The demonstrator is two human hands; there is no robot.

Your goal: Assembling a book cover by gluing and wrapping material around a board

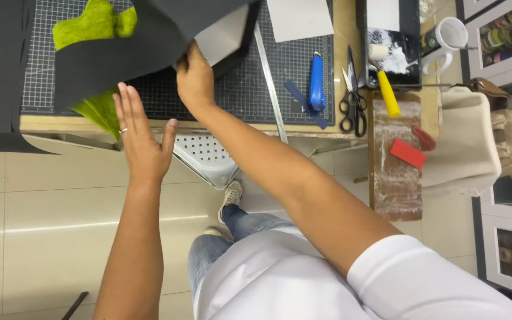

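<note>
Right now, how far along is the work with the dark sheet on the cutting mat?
Done: the dark sheet is lifted off the cutting mat. In hand: the right hand grips its edge; the left hand is open beside the green fabric. Left: the blue cutter and scissors lie untouched.

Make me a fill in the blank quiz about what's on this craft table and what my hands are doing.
1. The right hand grips a dark ____ sheet above the cutting mat.
2. The left hand is ____, fingers spread, holding nothing.
3. The scissors lie just right of a ____ cutter.
4. The roller has a ____ handle.

Missing words: grey; open; blue; yellow
</note>
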